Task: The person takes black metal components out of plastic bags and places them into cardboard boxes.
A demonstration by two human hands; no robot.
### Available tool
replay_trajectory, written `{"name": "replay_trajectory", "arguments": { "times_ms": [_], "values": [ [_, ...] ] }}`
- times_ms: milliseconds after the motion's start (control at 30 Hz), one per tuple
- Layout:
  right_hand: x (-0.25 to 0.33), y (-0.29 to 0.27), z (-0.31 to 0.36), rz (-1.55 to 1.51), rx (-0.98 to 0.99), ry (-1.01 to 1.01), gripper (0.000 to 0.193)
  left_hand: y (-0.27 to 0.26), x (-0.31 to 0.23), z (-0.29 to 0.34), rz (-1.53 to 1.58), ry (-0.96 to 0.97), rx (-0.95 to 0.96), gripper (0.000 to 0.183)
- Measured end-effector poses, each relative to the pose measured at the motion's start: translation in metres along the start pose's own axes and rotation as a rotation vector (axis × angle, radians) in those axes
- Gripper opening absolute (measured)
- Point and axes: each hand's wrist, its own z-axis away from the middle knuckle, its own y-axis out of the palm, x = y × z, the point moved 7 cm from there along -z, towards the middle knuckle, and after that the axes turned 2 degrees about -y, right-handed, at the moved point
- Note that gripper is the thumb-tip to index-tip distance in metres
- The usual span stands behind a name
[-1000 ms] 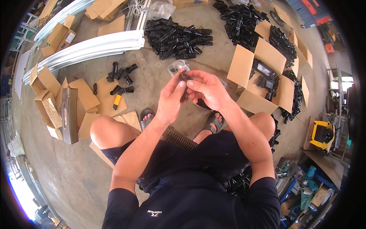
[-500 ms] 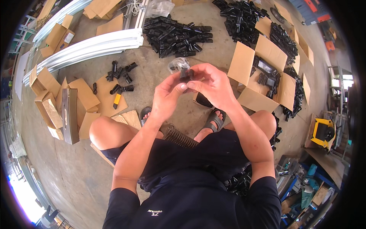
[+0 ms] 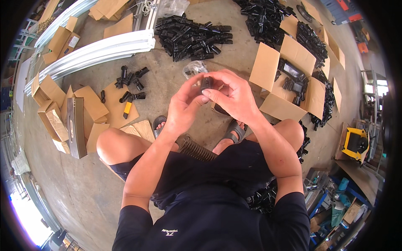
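Observation:
In front of my knees I hold up a small black tubular plastic fitting point(image 3: 206, 83) between both hands. My right hand point(image 3: 233, 95) is closed round it, the thumb pressed on its near side and the fingers curled behind. The fingertips of my left hand point(image 3: 184, 102) pinch it from the other side. My fingers hide part of it. Just beyond, a crumpled clear plastic bag point(image 3: 194, 69) lies on the floor. Several loose black fittings point(image 3: 133, 79) rest to the left, by a yellow-and-black cutter knife point(image 3: 127, 109) on flat cardboard.
Ahead lies a big pile of black fittings point(image 3: 190, 37), with another pile point(image 3: 264, 23) farther right. An open cardboard box point(image 3: 284, 109) holds black parts. Long silvery metal profiles point(image 3: 96, 49) stretch across the left. A coil spring point(image 3: 197, 149) sits between my legs.
The black fitting has been turned in my fingers and now shows more of its side, nearer the right hand. Both hands stay in about the same place.

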Motion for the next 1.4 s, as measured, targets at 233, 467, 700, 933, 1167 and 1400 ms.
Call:
{"name": "replay_trajectory", "arguments": {
  "times_ms": [233, 467, 700, 933, 1167, 1400],
  "values": [
    [-0.001, -0.004, -0.001, -0.043, -0.042, -0.019, 0.035, -0.003, 0.005, -0.001, -0.048, -0.045, -0.002, 0.04],
    [0.001, -0.001, -0.004, 0.029, -0.005, -0.065, 0.036, -0.007, 0.004, -0.002, -0.047, -0.028, -0.035, 0.035],
    [-0.002, -0.002, -0.003, -0.066, 0.007, -0.042, 0.034, -0.011, 0.008, -0.005, -0.077, -0.069, -0.013, 0.035],
    [-0.001, 0.0, -0.003, -0.102, -0.025, -0.005, 0.033, -0.01, -0.001, -0.006, -0.111, -0.089, 0.006, 0.036],
    [-0.013, -0.003, -0.002, -0.018, -0.023, 0.03, 0.032, -0.006, -0.002, -0.007, -0.202, -0.154, 0.028, 0.034],
    [-0.006, -0.002, -0.007, -0.035, 0.02, 0.087, 0.031, -0.009, -0.003, -0.008, -0.144, -0.154, 0.1, 0.032]
  ]
}}
